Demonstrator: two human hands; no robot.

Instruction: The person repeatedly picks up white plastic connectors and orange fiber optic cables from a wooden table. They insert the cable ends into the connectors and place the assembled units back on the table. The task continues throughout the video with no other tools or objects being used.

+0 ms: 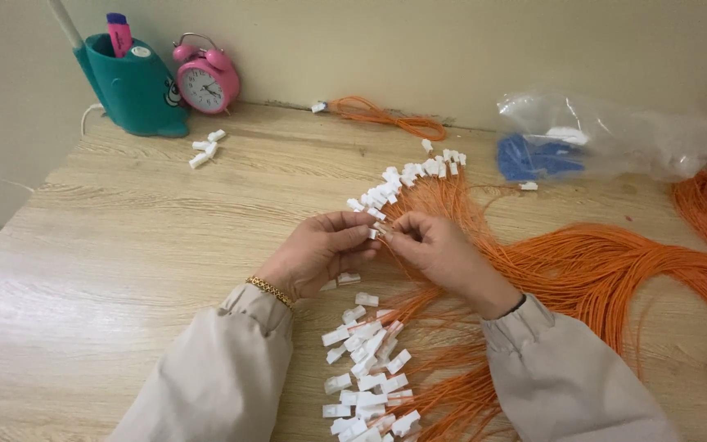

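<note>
- Head view: both hands meet at the middle of the pale wood-grain desk (124, 245). The left hand (317, 250) is closed, fingertips pinching a small white plastic connector housing (375, 232); the right hand (439, 250) is closed too, pinching the end of a thin orange wire (419, 290) right against that housing.
- Step in hand, as I judge it: seating a wire end into a housing — the two are touching, but whether it is fully home cannot be told.
- The next move would call for a straight push along the wire's own line, with the housing kept from twisting.
- The wire's long axis runs from the fingertips down and rightward under the right wrist into the large bundle of orange wires (615, 270); its tip points left, toward the housing.
- A fan of wires with white ends (407, 176) lies just beyond the hands; a heap of them (366, 368) lies between the sleeves.
</note>
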